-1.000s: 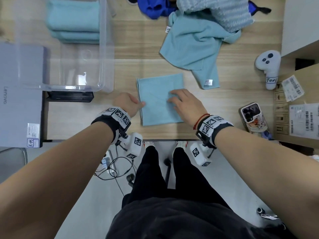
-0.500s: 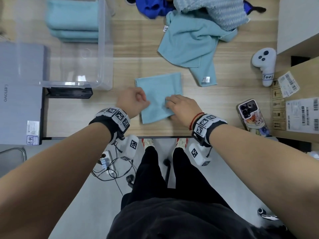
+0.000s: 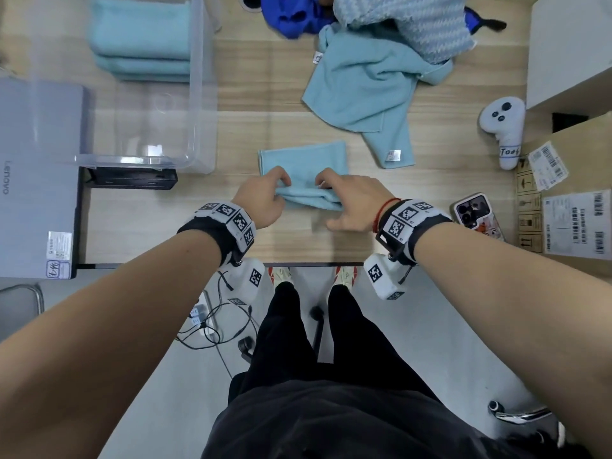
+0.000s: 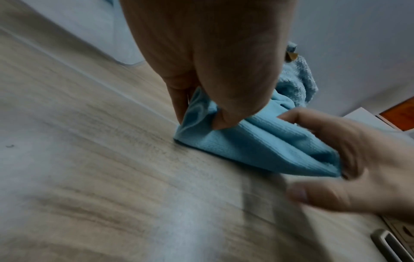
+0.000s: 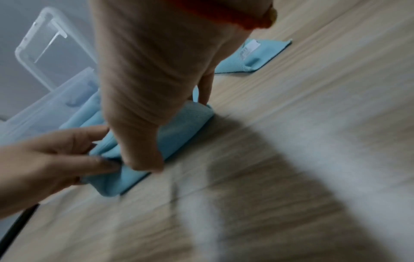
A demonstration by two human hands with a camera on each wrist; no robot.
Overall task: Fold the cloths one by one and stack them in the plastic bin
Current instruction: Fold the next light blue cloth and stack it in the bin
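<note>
A light blue cloth (image 3: 304, 160) lies partly folded on the wooden table, its near edge lifted and rolled toward the far edge. My left hand (image 3: 265, 197) pinches the near left corner of that cloth (image 4: 257, 141). My right hand (image 3: 347, 200) pinches the near right corner of the cloth (image 5: 179, 131). The clear plastic bin (image 3: 198, 94) stands at the far left, with folded blue cloths (image 3: 142, 41) stacked in its far end. Unfolded cloths lie at the far middle: a light blue one (image 3: 371, 87), a patterned one (image 3: 414, 21) and a dark blue one (image 3: 294, 14).
A grey laptop (image 3: 36, 180) lies at the left beside the bin. A white controller (image 3: 506, 127), a phone (image 3: 477, 217) and a cardboard box (image 3: 569, 207) sit along the right side. The table's near edge (image 3: 314, 264) runs just behind my wrists.
Both hands have taken hold of the cloth's near corners and lifted the near edge up and away from me, so the flat cloth now doubles over itself.
</note>
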